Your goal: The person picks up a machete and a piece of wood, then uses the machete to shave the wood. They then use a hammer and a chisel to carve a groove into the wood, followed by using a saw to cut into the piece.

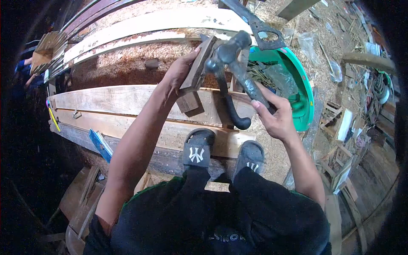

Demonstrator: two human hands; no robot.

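1. Brown wood fills the left hand (182,67): its fingers are closed round the side of a block-like tool, apparently a wooden plane (196,73), held tilted above the planks.
2. A dark curved handle (233,114) slants down from the plane and ends in a rounded hook, above the near boards.
3. The right hand (277,117) grips a hammer (229,52) by its dark, worn shaft, thumb laid along it. The hammer's metal head is up in front of the plane — whether the two touch, I cannot tell.
4. Beneath the tools, a small wood block (188,102) sits on the front plank (110,98); a second plank (140,126) lies alongside, nearer the wearer.
5. Two dark sandals (197,158) with white lettering show at the near side of these boards.
6. Right of the hands stands a green tub (307,85) with clear plastic (285,78) inside; a handsaw (249,16) slants down to its far rim.
7. Beyond the plane run long pale boards (170,21), and wood shavings (274,168) cover the ground.
8. At the left, a yellow strip (54,117) crosses the plank ends — and farther off, in shadow, is another person's hand (30,80).
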